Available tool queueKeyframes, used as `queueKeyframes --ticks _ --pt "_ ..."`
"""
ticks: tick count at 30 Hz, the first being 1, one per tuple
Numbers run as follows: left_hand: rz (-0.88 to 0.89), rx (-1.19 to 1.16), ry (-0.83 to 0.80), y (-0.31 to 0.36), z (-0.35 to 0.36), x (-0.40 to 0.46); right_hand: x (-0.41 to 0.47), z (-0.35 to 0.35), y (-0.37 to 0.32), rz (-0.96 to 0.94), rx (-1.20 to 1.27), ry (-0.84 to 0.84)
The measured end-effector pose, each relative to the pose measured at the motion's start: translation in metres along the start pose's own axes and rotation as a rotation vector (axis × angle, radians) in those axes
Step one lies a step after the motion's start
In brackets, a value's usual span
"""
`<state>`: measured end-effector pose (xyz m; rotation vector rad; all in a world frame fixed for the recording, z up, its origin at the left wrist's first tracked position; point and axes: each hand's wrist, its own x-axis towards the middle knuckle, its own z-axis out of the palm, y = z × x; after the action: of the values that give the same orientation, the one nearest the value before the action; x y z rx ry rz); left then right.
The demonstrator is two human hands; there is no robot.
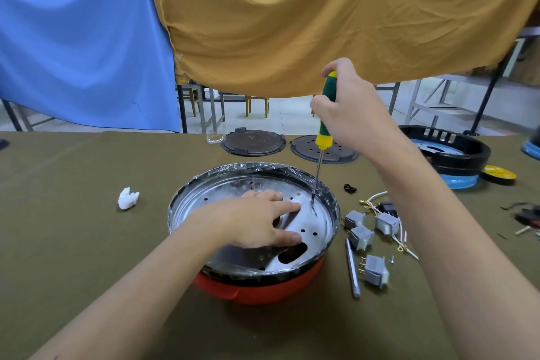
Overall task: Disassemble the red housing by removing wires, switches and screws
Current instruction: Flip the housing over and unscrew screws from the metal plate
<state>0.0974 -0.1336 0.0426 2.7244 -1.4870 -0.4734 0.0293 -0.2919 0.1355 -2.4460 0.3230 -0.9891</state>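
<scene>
Red housing (257,286): round, smooth glossy plastic bowl, near the front middle of the olive cloth-covered surface (87,213), open side up. Inside it, a shiny round metal plate (318,219), pierced with small round holes and one long oval slot, rimmed by a black band under crinkled clear film. Left hand (254,219) flat on the plate, fingers (287,206) straight and spread, pressing down. Right hand (350,111) above, fingers curled tight round the green-and-yellow handle of a screwdriver (325,120); thin steel shaft slightly tilted, tip touching the plate near its far right edge.

Just right of the housing: four grey boxy rocker switches (375,270) with brass terminals, a slim metal rod (352,269), a small loose screw (391,259), white and yellow wires (403,240) with ring lugs. Left of it, well apart, a crumpled white tissue (128,198). Further back, two dark round perforated discs (252,142); at far right, a black-and-blue housing (455,155). Behind, blue and mustard cloths (321,9) hanging in soft folds.
</scene>
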Motion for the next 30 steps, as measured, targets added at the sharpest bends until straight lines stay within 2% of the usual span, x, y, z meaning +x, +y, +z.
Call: queueKeyframes --ticks 3,7,15,22,26,30 --pt "-0.004 0.001 -0.002 0.0002 -0.0006 -0.0008 -0.0029 0.0023 0.0006 0.009 0.042 0.009" --pt "-0.006 0.010 -0.005 0.0005 -0.0004 -0.0010 -0.0049 0.0049 0.0049 -0.009 -0.082 0.126" --pt "-0.006 0.011 -0.005 0.0001 -0.0005 -0.0003 0.0023 -0.0006 0.0065 0.044 0.010 0.020" --pt "-0.010 0.010 -0.008 0.0000 -0.0004 -0.0007 -0.0029 0.0058 0.0055 -0.002 -0.103 0.137" --pt "-0.010 0.016 -0.008 0.0000 -0.0003 -0.0008 0.0018 0.0000 0.0082 0.022 -0.042 0.076" --pt "-0.010 0.010 -0.002 0.0001 -0.0001 -0.0013 0.0021 0.0013 0.0059 0.080 0.118 0.026"
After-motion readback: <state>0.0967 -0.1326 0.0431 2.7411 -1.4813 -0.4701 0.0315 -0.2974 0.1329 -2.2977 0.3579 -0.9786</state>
